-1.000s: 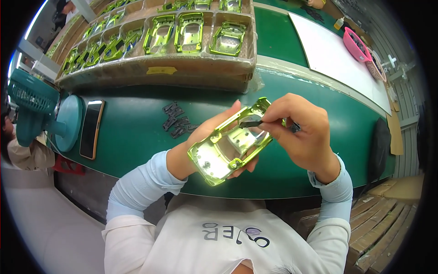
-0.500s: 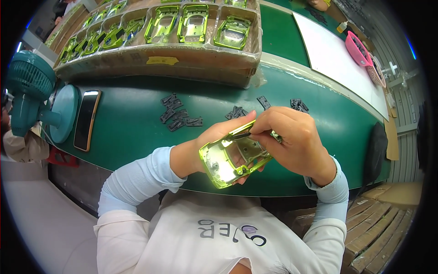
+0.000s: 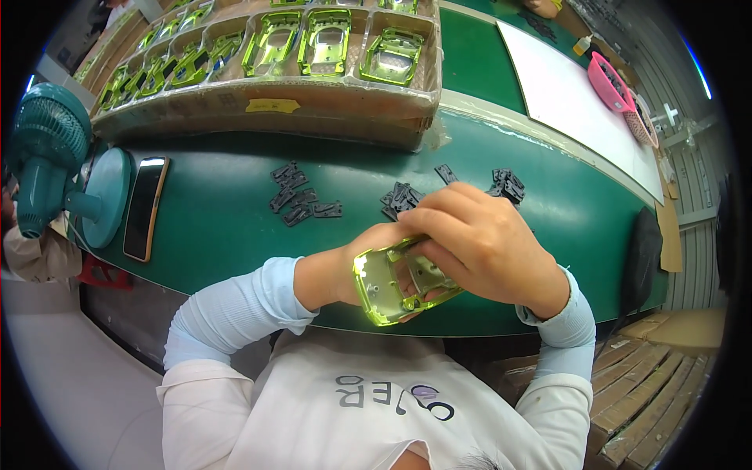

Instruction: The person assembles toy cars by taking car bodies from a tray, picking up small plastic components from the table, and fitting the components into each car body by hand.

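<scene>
A shiny lime-green toy car body shell (image 3: 382, 296) lies tilted, hollow inside upward, in my left hand (image 3: 345, 262). That hand grips it from the left and beneath, with some fingers hidden under it. My right hand (image 3: 489, 251) arches over the shell's right part, fingers bent and pressed together at its far edge. Whatever sits between those fingertips is hidden. Just beyond my hands lie small flat black plastic parts: a middle pile (image 3: 401, 199), a single part (image 3: 446, 173) and a right pile (image 3: 507, 186), partly covered by my right hand.
Another group of black parts (image 3: 296, 197) lies on the green table (image 3: 219, 211). A divided box (image 3: 337, 117) of green shells stands behind. At left are a phone (image 3: 146, 207) and teal fan (image 3: 48, 149); at right, a white board (image 3: 564, 102), pink basket (image 3: 609, 84) and dark object (image 3: 646, 262).
My right hand has shifted slightly left and turned over the shell, covering more of it. The black piece seen in its fingers earlier is out of sight. The shell has tilted a little.
</scene>
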A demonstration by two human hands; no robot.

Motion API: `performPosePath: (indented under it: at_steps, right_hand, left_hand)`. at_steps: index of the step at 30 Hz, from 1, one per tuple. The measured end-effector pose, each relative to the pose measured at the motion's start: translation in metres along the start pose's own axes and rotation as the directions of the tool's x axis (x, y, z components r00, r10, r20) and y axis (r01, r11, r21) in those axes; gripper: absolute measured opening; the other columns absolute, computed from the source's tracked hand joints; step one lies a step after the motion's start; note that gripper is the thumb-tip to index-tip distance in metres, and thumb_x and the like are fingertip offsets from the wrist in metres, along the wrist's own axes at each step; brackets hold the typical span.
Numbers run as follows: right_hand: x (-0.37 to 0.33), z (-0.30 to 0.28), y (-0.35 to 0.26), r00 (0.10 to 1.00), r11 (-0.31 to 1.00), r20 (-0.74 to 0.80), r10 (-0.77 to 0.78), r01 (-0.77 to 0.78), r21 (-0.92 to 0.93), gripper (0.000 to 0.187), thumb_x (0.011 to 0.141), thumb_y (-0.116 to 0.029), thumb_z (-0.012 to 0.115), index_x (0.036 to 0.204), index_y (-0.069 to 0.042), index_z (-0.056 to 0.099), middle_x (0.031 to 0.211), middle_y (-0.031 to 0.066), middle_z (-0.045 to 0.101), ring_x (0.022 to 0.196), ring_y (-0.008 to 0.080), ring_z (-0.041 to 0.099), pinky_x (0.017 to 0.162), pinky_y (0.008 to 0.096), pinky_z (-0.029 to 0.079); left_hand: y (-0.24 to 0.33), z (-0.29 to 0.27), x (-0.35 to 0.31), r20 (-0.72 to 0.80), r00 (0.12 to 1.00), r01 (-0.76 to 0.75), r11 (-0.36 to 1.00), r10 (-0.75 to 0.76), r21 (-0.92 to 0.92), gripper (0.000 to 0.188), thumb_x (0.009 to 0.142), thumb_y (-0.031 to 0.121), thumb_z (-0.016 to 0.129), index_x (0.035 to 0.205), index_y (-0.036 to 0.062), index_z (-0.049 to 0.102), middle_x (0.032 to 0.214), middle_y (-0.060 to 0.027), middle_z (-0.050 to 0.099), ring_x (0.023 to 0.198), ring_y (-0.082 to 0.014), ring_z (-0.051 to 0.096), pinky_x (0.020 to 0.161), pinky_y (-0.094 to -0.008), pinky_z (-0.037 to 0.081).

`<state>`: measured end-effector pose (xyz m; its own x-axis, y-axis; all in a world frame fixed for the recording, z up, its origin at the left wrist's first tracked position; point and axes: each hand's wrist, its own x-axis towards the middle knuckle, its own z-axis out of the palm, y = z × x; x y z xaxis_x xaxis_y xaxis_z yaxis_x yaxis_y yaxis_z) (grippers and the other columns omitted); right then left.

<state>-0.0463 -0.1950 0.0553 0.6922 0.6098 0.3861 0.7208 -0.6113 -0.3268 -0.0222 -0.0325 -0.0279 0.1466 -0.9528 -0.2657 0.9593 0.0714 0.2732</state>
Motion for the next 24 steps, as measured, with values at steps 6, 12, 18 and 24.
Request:
performPosePath:
  at_steps: [6,12,18,24]
  right_hand:
    - [-0.004,0.000,0.023,0.995,0.997,-0.070,0.066,-0.069,-0.036,0.015,0.067,-0.004,0.060,0.078,-0.002,0.050,0.071,0.0109,0.052,0.066,0.0284,0.054,0.057,0.0363,0.045]
    - [0.001,0.013,0.026,0.944,0.978,-0.256,0.207,-0.209,0.020,0.013,0.073,-0.007,0.059,0.078,-0.001,0.048,0.069,0.0144,0.052,0.064,0.0324,0.053,0.055,0.0387,0.042]
    - [0.004,0.009,0.030,0.944,0.962,-0.186,0.274,-0.270,0.049,0.016,0.075,-0.013,0.059,0.071,-0.002,0.048,0.066,0.0135,0.051,0.060,0.0319,0.052,0.053,0.0394,0.042]
    - [-0.004,0.014,0.023,0.968,0.983,-0.194,0.157,-0.172,-0.064,0.021,0.077,-0.016,0.057,0.067,-0.002,0.046,0.063,0.0137,0.050,0.056,0.0314,0.052,0.049,0.0390,0.042]
  left_hand:
    - [0.011,0.012,0.000,0.045,0.992,-0.126,0.970,0.120,0.207,0.069,0.084,0.059,0.021,0.109,0.0006,0.047,0.087,-0.0203,0.058,0.063,-0.0253,0.059,0.055,-0.0324,0.050]
    - [0.000,0.036,0.002,0.177,0.666,-0.664,0.468,0.725,0.584,0.051,0.077,0.009,0.064,0.118,0.0011,0.036,0.109,-0.0076,0.047,0.095,-0.0137,0.048,0.081,-0.0307,0.043]
    - [0.006,0.030,0.000,0.133,0.681,-0.617,0.466,0.720,0.634,0.044,0.077,0.002,0.061,0.114,0.0011,0.039,0.105,-0.0059,0.049,0.095,-0.0129,0.051,0.081,-0.0285,0.043]
    - [0.001,0.023,-0.006,0.178,0.686,-0.591,0.398,0.705,0.702,0.063,0.078,0.006,0.062,0.128,-0.0017,0.026,0.110,-0.0072,0.049,0.095,-0.0129,0.052,0.084,-0.0296,0.043]
